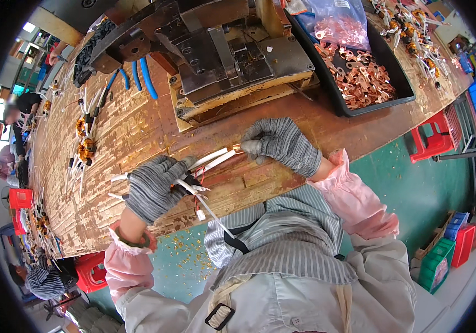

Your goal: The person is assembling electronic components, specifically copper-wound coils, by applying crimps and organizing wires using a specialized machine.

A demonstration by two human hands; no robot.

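Observation:
My left hand (154,188), in a grey striped knit glove, is closed around a bundle of white-sleeved wires (219,161). The body of the bundle is mostly hidden by that hand. Thin red wires and a small white connector (200,213) hang below it, and a white lead with a black end (236,242) reaches toward my lap. My right hand (283,145), gloved alike, pinches the bare copper ends at the tips of two white sleeves. Whether a small copper part is also between those fingers, I cannot tell.
Ahead stands a dark metal press (243,64) on the worn wooden table (138,133). To its right a black tray (354,111) holds copper lugs (368,83) and a plastic bag. Coil assemblies (86,149) lie left. A red stool (433,136) stands beyond the table's right edge.

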